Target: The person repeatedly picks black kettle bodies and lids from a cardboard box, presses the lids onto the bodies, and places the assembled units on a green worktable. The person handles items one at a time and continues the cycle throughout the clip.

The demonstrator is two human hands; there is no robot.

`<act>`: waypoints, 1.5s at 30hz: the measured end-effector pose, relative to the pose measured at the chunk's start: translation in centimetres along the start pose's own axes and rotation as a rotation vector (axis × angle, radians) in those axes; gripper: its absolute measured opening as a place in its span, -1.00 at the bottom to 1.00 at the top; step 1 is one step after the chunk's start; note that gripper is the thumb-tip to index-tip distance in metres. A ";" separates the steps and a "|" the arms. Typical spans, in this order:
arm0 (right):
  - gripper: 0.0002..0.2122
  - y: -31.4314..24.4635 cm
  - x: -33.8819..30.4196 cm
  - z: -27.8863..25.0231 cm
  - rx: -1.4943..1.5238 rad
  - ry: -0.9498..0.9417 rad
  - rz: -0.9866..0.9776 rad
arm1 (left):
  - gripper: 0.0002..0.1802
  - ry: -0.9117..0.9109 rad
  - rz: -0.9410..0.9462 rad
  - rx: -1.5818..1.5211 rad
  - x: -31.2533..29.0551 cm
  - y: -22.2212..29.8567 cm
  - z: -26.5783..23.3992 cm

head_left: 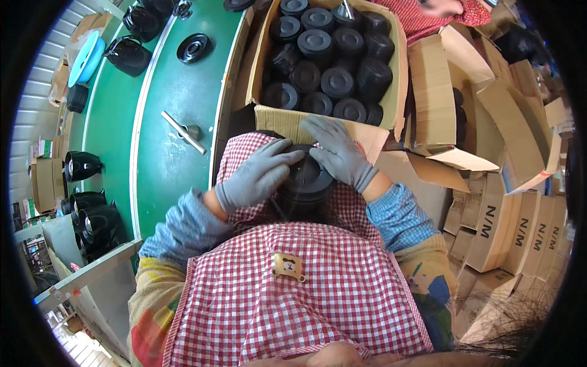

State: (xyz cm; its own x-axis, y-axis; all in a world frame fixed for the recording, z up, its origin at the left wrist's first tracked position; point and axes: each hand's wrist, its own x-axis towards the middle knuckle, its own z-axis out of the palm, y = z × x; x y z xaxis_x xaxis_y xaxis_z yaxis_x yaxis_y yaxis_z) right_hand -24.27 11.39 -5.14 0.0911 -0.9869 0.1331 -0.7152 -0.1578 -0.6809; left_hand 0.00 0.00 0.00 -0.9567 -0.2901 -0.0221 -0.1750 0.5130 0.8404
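The black round part point(310, 179) sits above the lap, between the hands, on the near side of the cardboard box point(400, 61). The left hand point(260, 175) contacts its left rim, fingers partly extended; grip cannot be determined. The right hand point(342, 154), fingers nearly straight, contacts its far right edge. A metal rod point(194, 143) lies on the left green bench point(162, 189).

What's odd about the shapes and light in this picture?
Head view: fisheye bends the long green tabletop; head view: glints mark the glossy black jug; head view: the round black piece between the grey-gloved left hand and right hand shows only faint detail.
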 end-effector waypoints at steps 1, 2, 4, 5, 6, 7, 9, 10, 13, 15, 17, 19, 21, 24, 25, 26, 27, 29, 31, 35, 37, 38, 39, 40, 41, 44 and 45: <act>-0.33 -0.4 0.2 0.0 0.024 0.093 -0.013 | -0.50 -0.022 0.061 -0.135 1.2 -1.0 -1.2; -0.37 -0.9 0.5 -0.1 0.050 0.184 -0.027 | -0.57 -0.009 0.146 -0.003 2.1 -1.6 -2.4; -0.40 -6.9 -3.3 -3.0 0.045 0.153 -0.005 | -0.58 -0.056 0.204 -0.403 2.9 -1.4 0.8; -0.42 -8.4 -3.1 -3.0 0.070 0.157 -0.029 | -0.58 -0.075 0.212 -0.559 3.0 -2.7 1.2; -0.42 -8.5 -2.9 -1.8 0.062 0.188 -0.037 | -0.59 -0.061 0.347 -0.488 2.6 -6.7 2.4; -0.42 -8.0 -3.0 -0.6 0.039 0.220 -0.028 | -0.59 -0.048 0.304 -0.469 2.5 -6.3 2.5; -0.42 -7.6 -3.2 0.3 -0.010 0.210 -0.006 | -0.58 -0.015 0.212 -0.427 1.6 -4.6 2.7; -0.42 -7.5 -3.3 0.0 -0.040 0.167 0.009 | -0.57 -0.028 0.019 -0.577 1.3 -2.3 2.4; -0.40 -6.1 -3.6 -0.2 -0.061 0.097 0.054 | -0.56 0.032 0.041 -0.256 0.2 0.5 2.1; -0.41 -5.6 -3.4 -0.2 -0.020 0.047 0.026 | -0.54 0.072 0.035 -0.133 -0.5 2.3 2.0; -0.43 -3.5 -3.0 0.2 -0.014 0.022 0.075 | -0.52 0.109 0.005 0.019 -1.2 3.7 2.0; -0.43 -1.0 -2.5 -0.2 -0.011 0.010 0.152 | -0.52 0.121 0.043 0.254 -1.6 5.5 2.4; -0.45 -1.2 -2.0 -0.1 0.085 -0.004 0.103 | -0.55 0.153 0.034 0.239 -2.2 4.9 1.8; -0.43 -0.4 -1.1 0.4 0.342 0.018 0.041 | -0.62 0.150 -0.119 -0.336 -1.0 2.6 0.1; -0.40 -0.5 -1.2 0.0 0.300 0.078 0.013 | -0.60 0.203 -0.108 -0.350 -0.2 1.6 0.0; -0.36 -0.7 -1.3 -0.4 0.258 0.138 -0.017 | -0.59 0.196 0.014 -0.148 0.6 1.2 0.2; -0.33 -1.2 -1.6 -0.7 0.220 0.193 -0.040 | -0.58 0.187 0.130 0.049 1.4 0.6 0.6; -0.19 -4.9 -2.4 -0.4 0.027 0.123 -0.021 | -0.58 0.077 0.287 0.034 3.2 -4.7 2.2; -0.15 -7.7 -3.2 0.3 -0.151 0.068 -0.123 | -0.61 -0.098 0.227 0.021 5.4 -7.0 1.8; -0.07 -10.0 -2.7 -1.6 -0.230 -0.196 -0.185 | -0.63 -0.381 -0.138 0.355 10.6 -0.6 -1.2; 0.00 -6.4 -2.2 -4.2 -0.253 -0.111 -0.252 | -0.63 -0.355 -0.217 0.161 10.8 0.2 -1.2; 0.07 -5.3 -1.8 -5.8 -0.269 -0.160 -0.193 | -0.62 -0.324 -0.157 -0.002 9.4 0.0 -1.0; 0.06 -3.3 -2.2 -5.3 -0.214 -0.023 -0.252 | -0.62 -0.298 -0.087 -0.166 8.5 -0.1 -0.6; -0.02 -3.2 -1.7 -4.3 -0.193 -0.149 -0.281 | -0.59 -0.322 0.001 -0.331 7.7 -0.2 -0.1; -0.09 -3.5 -0.9 -3.0 -0.174 -0.274 -0.309 | -0.73 -0.194 0.443 -0.226 7.4 -2.6 1.0; -0.35 -8.3 1.2 -0.5 -0.216 -0.226 -0.481 | -0.74 -0.522 0.205 0.115 10.0 -5.9 0.3; -0.33 -8.0 1.1 -0.6 -0.206 -0.217 -0.465 | -0.73 -0.504 -0.046 0.111 11.1 -3.3 0.5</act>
State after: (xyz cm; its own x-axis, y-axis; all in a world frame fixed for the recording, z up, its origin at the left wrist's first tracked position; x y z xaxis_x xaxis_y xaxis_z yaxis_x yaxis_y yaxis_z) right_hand -18.88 11.58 0.91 0.5553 -0.8021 0.2197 -0.6842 -0.5908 -0.4276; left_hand -10.16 -4.53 -3.26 -0.9359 0.0968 -0.3387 -0.2170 0.5991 0.7707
